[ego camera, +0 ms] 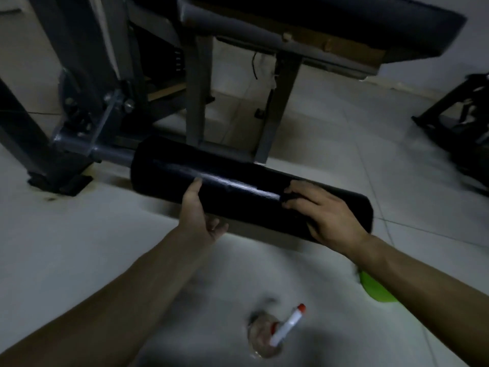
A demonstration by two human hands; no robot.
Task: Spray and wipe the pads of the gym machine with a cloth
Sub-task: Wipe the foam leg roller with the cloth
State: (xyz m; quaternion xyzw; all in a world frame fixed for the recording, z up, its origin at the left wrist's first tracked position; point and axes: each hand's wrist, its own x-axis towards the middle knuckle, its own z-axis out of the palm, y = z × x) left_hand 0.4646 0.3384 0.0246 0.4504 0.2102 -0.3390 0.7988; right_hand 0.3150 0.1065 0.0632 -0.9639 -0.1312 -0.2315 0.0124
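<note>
- The roller pad point(238, 192), a black cylinder, runs from the frame's centre-left down to the centre-right. It sits on a steel axle point(111, 153) that juts from the machine at the left.
- The left hand point(199, 213) grips the roller pad from the near side. Its thumb lies up on the face and its fingers curl underneath, probably to stop the pad spinning under the rubbing.
- The right hand point(326, 217) lies on top near the pad's free end. Its fingers are bent and seem to pinch a dark cloth point(289, 196), which is hard to tell from the black cover.
- A pale wet streak point(238, 184) glints along the top between the two hands, so I judge the wiping is under way.
- The spray bottle point(276, 333) lies on the floor point(79, 234) at the bottom centre, within reach but in neither hand.
- A green thing point(375, 288) peeks from under the right forearm; I cannot identify it.
- The seat pad point(344, 19), at the upper right, looks dry and probably remains to be done.
</note>
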